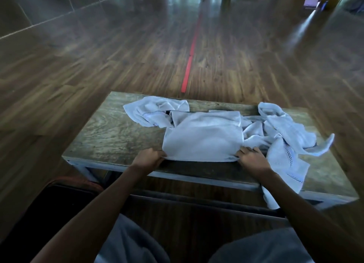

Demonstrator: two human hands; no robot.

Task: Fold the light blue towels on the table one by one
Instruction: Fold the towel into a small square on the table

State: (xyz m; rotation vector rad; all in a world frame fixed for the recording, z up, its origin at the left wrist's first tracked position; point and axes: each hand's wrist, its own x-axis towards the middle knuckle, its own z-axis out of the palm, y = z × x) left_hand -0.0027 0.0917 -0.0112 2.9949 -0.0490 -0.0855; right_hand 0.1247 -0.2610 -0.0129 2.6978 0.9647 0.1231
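Lying flat in the middle of the wooden table (pixel 110 136), a light blue towel (pixel 202 136) spans the gap between the two hands, its near edge running from one to the other close to the table's near rim. The left hand (pixel 148 158) pinches the near left corner with curled fingers. The right hand (pixel 253 159) grips the near right corner, knuckles up. A crumpled towel (pixel 153 113) sits at the far left, touching the flat one. Just right of the right hand lies a heap of towels (pixel 285 132), one part drooping over the near edge. A red line (pixel 190 64) crosses the wooden floor beyond.
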